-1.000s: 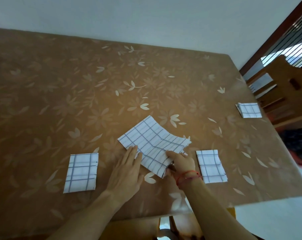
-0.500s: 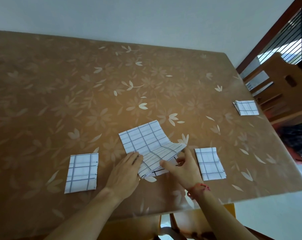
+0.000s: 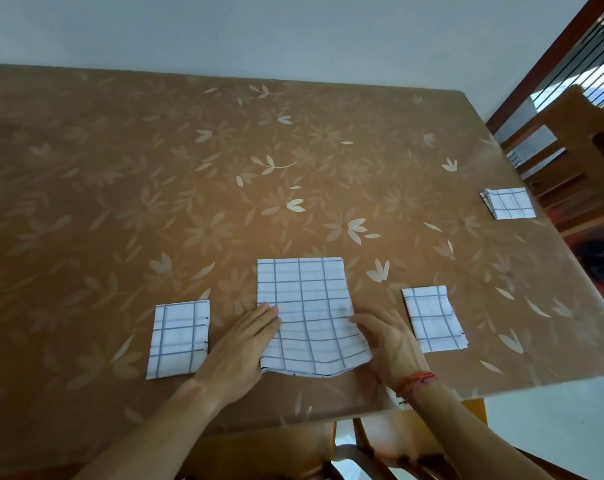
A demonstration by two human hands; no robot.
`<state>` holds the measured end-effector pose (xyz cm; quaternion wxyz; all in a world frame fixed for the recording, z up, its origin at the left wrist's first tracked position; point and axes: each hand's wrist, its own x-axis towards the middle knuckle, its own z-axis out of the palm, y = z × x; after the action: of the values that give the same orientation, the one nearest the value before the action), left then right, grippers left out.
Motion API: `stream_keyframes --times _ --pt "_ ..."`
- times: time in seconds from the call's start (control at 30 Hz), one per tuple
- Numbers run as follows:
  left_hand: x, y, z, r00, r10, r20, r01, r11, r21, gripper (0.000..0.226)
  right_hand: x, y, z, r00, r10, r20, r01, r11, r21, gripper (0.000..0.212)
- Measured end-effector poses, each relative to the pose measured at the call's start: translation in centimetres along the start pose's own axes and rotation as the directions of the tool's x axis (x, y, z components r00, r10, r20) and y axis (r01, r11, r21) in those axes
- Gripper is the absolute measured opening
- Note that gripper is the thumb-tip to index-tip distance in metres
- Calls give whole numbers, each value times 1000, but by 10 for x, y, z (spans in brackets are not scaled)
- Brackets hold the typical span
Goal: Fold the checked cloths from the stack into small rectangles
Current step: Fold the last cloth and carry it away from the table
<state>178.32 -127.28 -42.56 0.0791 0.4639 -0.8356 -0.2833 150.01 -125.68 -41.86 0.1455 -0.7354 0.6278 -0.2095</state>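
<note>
A white cloth with a dark check point(image 3: 307, 313) lies flat on the table near the front edge, folded into a tall rectangle. My left hand point(image 3: 239, 344) rests with straight fingers on its left edge. My right hand point(image 3: 387, 337), with a red thread round the wrist, lies with straight fingers against its right edge. A small folded checked cloth point(image 3: 179, 337) lies to the left and another folded cloth point(image 3: 434, 318) to the right. The stack of checked cloths point(image 3: 508, 202) sits at the table's far right edge.
The table point(image 3: 224, 174) wears a brown cover with a pale flower print. A wooden chair point(image 3: 577, 154) stands at the right side, and another chair point(image 3: 345, 455) is tucked under the front edge. A white wall runs behind the table.
The skewed, half-lifted cloth has been folded over and laid flat, square to the front edge. My right hand let go of the raised corner and now lies flat beside the cloth.
</note>
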Motion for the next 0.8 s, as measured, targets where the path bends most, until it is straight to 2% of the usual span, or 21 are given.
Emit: stream_keyframes --times 0.17,0.23,0.3,0.37,0.4,0.5,0.53,0.7,0.8 --pt "-4 -5 4 986 -8 -166 14 999 38 68 2 3 9 997 -33 73 30 999 36 40" --pt "-3 -6 2 978 -28 -204 33 999 20 58 3 1 9 999 -20 38 19 1000 14 36" --pt "-1 -7 2 968 -66 -242 62 998 -23 50 6 -9 0 999 -43 -20 44 997 62 29" --pt "1 -5 0 955 -113 -276 97 993 -71 41 7 -19 -8 988 -132 -80 143 978 150 24" --pt "3 -4 -1 947 -145 -287 121 988 -101 35 8 -21 -9 988 -137 -74 147 976 158 22" --pt "11 2 -8 908 -257 -332 203 961 -188 18 18 -11 3 993 109 50 -111 993 49 9" --pt "15 3 -11 894 -282 -348 219 953 -210 15 21 -6 8 986 152 65 -154 988 28 5" --pt "29 1 -17 853 -381 -357 304 918 -253 10 45 -7 15 964 262 39 -264 962 72 22" --pt "37 -8 -17 843 -413 -345 341 906 -251 23 58 -7 20 949 314 18 -315 946 72 27"
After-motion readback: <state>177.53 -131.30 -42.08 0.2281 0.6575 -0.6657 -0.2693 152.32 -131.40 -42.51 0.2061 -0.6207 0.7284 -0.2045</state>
